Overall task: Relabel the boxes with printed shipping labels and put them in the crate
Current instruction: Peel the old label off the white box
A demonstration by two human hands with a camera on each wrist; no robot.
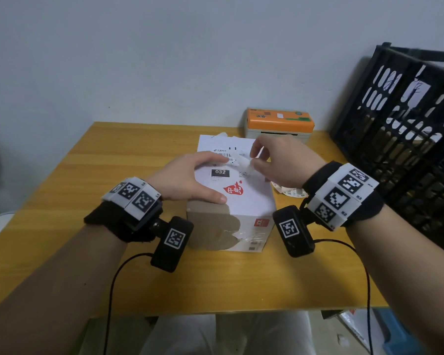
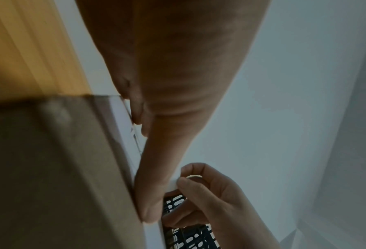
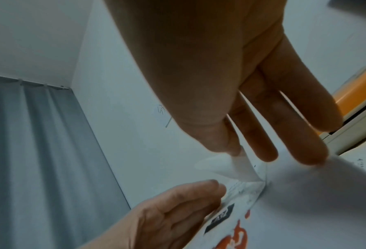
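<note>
A white box (image 1: 244, 201) stands on the wooden desk (image 1: 62, 175), its top carrying an old label (image 1: 223, 172) marked 032. The left hand (image 1: 190, 180) lies on that top with fingers fairly straight, thumb at the near edge, while the right hand (image 1: 274, 160) pinches a curled white strip (image 3: 224, 166) of the label between thumb and forefinger — other fingers extended. The orange-topped printer (image 1: 280, 123) sits behind; the black crate (image 1: 400, 139) stands at the right.

One white box (image 1: 244, 201) stands on the table (image 1: 62, 201), with one orange-topped printer (image 1: 280, 123) far behind it. One black crate (image 1: 400, 134) sits right; two hands are in view.
</note>
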